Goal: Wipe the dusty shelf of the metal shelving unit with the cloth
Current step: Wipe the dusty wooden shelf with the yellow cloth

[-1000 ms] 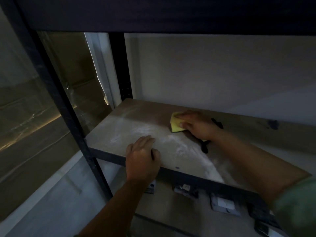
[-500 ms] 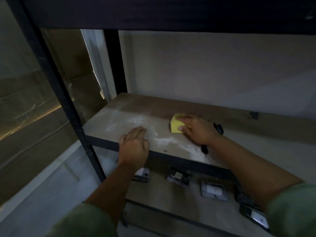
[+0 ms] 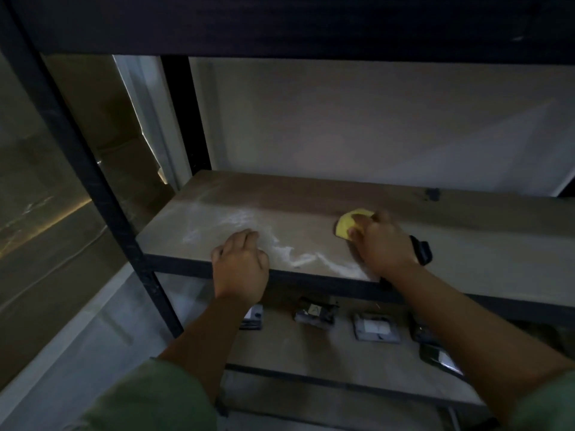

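Note:
A brown shelf board [image 3: 311, 197] of the dark metal shelving unit carries streaks of white dust [image 3: 236, 222] across its left and front part. My right hand [image 3: 382, 244] presses a yellow cloth [image 3: 350, 225] flat onto the board, right of the middle; the fingers cover most of the cloth. A dark band sits on that wrist. My left hand [image 3: 239, 265] rests palm down on the shelf's front edge, fingers together on the board, holding nothing.
A black upright post [image 3: 102, 194] stands at the front left corner, another at the back left. The shelf above [image 3: 311, 23] hangs low overhead. The lower shelf [image 3: 311, 346] holds several small dark and white packets. A dark knot [image 3: 432, 194] marks the board's back right.
My right hand has slid the yellow cloth to the right along the shelf, away from the dust streaks. The left hand stays on the front edge. The view has shifted back a little.

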